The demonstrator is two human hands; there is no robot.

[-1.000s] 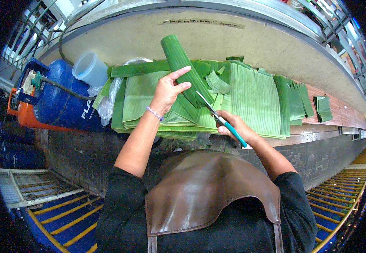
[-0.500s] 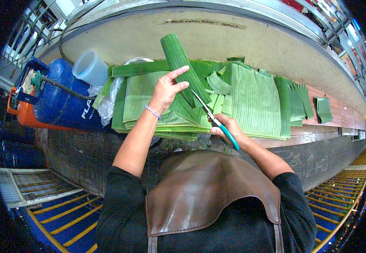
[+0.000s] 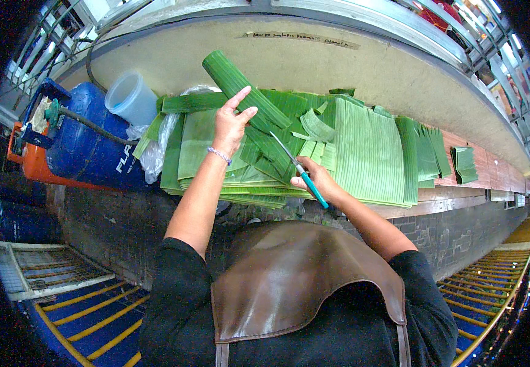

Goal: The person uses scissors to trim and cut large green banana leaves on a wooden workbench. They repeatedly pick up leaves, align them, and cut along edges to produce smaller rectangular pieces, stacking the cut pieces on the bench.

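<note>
- Scissors [image 3: 311,187] sit in the right hand [image 3: 317,179], fingers wrapped about the teal handles; whether the blades are parted, I cannot tell.
- Leaf roll [image 3: 262,101] slants above the stacked leaves [image 3: 369,156], gripped by the left hand [image 3: 230,125], thumb and forefinger lying over its near face; the other fingers are hidden.
- Worst risk, I judge: a nicked thumb. It lies near the scissor points, so a slip or a twist of the roll could bring skin and steel together.
- Tearing could follow if a blade snags, since ribbed leaf probably splits along its veins.
- Loosened fingers could let the roll spring open or drop.
- Dipping the points too low could prick the leaves underneath.
- Loose leaf scraps [image 3: 317,126] lie just beyond the blades; a careless sweep could scatter them.
</note>
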